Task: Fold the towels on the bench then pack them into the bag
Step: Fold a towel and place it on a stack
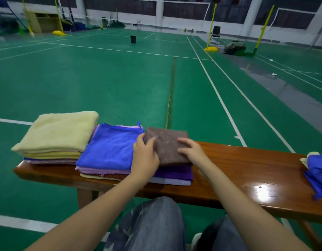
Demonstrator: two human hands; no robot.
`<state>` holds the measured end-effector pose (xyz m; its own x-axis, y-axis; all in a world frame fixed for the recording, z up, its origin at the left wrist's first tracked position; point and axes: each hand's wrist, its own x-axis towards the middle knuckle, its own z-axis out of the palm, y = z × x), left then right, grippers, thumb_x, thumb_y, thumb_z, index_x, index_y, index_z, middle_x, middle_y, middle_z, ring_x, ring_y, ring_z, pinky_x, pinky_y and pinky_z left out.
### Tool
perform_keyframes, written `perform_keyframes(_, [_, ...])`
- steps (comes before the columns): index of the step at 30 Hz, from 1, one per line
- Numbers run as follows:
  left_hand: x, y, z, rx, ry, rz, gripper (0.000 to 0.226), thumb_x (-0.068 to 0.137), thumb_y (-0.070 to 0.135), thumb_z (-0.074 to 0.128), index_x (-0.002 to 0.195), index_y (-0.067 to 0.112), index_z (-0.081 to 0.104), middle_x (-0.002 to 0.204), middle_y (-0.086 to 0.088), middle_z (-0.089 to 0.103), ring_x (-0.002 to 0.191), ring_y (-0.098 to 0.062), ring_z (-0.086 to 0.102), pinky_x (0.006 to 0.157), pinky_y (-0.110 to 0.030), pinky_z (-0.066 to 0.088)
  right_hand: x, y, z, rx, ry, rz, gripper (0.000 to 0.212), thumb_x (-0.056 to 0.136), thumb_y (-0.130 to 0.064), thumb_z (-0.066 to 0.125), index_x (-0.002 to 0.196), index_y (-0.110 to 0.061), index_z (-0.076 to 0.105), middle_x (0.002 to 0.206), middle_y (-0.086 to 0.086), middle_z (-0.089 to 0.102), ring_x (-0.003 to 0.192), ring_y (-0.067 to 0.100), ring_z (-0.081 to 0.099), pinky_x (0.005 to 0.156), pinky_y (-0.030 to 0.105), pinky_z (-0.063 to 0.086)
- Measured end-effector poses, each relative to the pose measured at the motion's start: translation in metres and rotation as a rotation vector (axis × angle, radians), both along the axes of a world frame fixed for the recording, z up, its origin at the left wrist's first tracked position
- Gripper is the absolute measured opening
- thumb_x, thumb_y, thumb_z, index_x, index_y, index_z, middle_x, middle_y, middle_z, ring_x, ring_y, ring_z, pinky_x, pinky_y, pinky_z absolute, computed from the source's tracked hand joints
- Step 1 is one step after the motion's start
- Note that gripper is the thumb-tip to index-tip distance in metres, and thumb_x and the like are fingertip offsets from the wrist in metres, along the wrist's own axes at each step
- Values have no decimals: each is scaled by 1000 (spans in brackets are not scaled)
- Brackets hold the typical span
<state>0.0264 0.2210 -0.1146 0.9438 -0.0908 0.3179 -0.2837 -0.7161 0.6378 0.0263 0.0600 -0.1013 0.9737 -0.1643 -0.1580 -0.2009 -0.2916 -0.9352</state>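
You are well into the folding. Your left hand (144, 154) pinches the left edge of the folded brown towel (167, 144) at frame centre. Your right hand (192, 151) lies on its right side, fingers lightly bent; whether it grips, you cannot tell. The towel sits on the middle pile beside the blue towel (111, 147), with the cream stack (60, 131) further left on the bench (247, 165). A loose blue heap (318, 171) at the right edge looks unfolded, and no bag shows, so packing seems not yet begun.
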Motion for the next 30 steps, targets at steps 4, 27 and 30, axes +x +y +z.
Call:
perform_keyframes(4, [-9, -3, -28, 350, -101, -60, 43, 93, 25, 49, 136, 17, 48, 156, -12, 19, 143, -28, 17, 115, -39, 16, -2, 2, -25, -639, 140, 99, 61, 90, -30, 59, 144, -24, 32, 151, 8, 18, 136, 30, 24, 109, 37, 28])
perform_keyframes(27, [8, -45, -39, 580, 78, -89, 83, 70, 63, 5, 140, 32, 39, 151, 2, 33, 140, -21, 28, 112, -40, 21, -15, -16, -64, -716, -150, 169, 52, 97, -34, 44, 146, -29, 27, 155, -3, 23, 144, 17, 14, 116, 36, 13])
perform_keyframes(30, [4, -78, -27, 568, 10, -173, 82, 71, 63, 8, 142, 33, 35, 153, 4, 29, 140, -19, 26, 114, -39, 18, -27, -52, -53, -661, -171, 65, 49, 96, -33, 47, 143, -27, 35, 152, -3, 32, 142, 16, 20, 116, 36, 17])
